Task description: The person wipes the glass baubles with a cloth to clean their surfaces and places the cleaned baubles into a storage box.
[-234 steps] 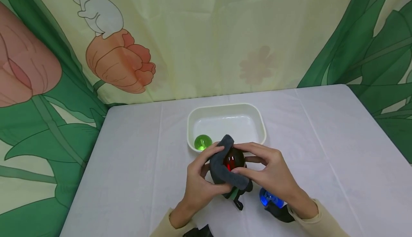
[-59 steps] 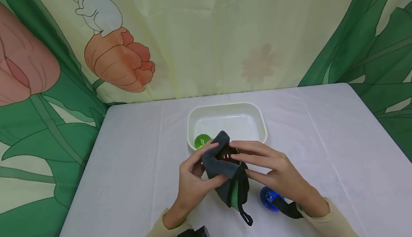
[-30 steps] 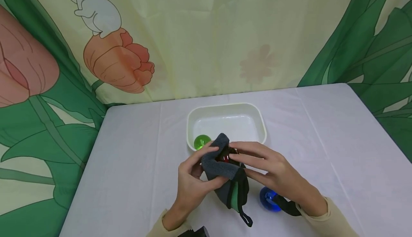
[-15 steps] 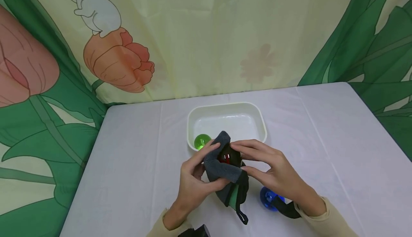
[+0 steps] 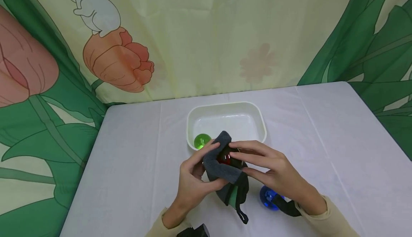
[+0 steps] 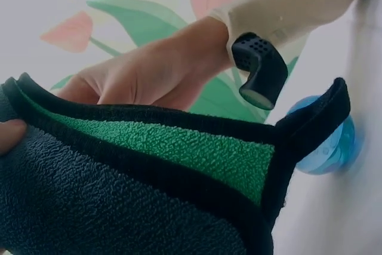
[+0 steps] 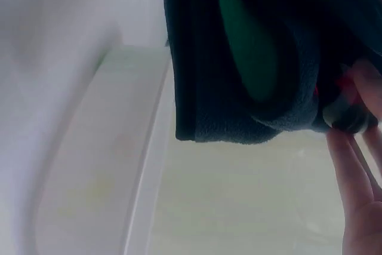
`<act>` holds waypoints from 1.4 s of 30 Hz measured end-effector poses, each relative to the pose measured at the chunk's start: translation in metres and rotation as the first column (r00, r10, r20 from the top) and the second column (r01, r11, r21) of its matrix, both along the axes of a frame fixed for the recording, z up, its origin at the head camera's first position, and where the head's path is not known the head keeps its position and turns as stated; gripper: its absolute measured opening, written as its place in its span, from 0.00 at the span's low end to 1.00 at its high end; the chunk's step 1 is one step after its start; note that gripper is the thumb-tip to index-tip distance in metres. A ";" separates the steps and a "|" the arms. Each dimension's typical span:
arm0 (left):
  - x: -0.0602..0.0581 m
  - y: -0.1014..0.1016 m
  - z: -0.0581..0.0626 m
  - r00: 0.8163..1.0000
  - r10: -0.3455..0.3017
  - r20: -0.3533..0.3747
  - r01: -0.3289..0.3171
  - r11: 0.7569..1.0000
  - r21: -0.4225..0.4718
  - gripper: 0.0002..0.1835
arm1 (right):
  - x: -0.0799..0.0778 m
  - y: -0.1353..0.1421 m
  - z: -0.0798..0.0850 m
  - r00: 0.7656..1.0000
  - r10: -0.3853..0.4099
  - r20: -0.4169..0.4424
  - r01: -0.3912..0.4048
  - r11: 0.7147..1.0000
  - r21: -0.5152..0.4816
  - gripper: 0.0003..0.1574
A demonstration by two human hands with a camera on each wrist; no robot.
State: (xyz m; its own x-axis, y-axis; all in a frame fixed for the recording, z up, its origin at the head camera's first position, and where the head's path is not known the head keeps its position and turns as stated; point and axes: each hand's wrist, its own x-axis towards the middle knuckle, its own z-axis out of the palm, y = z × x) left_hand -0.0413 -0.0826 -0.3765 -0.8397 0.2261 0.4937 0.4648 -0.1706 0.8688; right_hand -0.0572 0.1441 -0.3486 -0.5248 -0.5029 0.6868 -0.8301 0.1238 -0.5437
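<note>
My left hand (image 5: pixel 197 181) grips a folded dark grey towel (image 5: pixel 220 169) with a green inner side and a black hanging loop. The towel wraps one side of a dark red, glossy see-through ball (image 5: pixel 227 157). Fingers and thumb of my right hand (image 5: pixel 273 163) hold the ball's bare side. Seen by the right wrist camera, those fingertips touch the ball (image 7: pixel 349 111) beside the towel (image 7: pixel 239 117). In the left wrist view the towel (image 6: pixel 119 189) covers the ball, and its green side shows between black edges.
Just beyond the hands stands a white tray (image 5: pixel 263 122) with a clear green ball (image 5: pixel 202 141) in its near left corner. A clear blue ball (image 5: pixel 268 197) lies on the white-covered table (image 5: pixel 135 151), below the right wrist. Black wrist devices are strapped to both wrists. A printed curtain hangs behind.
Against the earliest frame, the towel hangs lower, showing more green and its loop. My right fingers have shifted on the ball, which sits deeper in the towel. The trayed green ball stays put.
</note>
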 end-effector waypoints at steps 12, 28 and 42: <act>0.001 0.000 0.000 0.999 0.032 -0.008 -0.032 0.998 -0.057 0.36 | 0.008 0.003 0.004 0.904 -0.079 0.421 0.043 0.995 0.094 0.39; 0.002 0.004 -0.001 0.998 0.041 -0.041 -0.043 0.998 -0.041 0.35 | 0.002 0.005 0.004 0.998 -0.029 0.061 0.025 0.997 0.067 0.22; 0.003 0.008 -0.005 0.999 0.036 -0.037 -0.038 0.998 -0.046 0.37 | 0.008 0.007 0.010 0.869 -0.066 0.491 0.031 0.996 0.078 0.33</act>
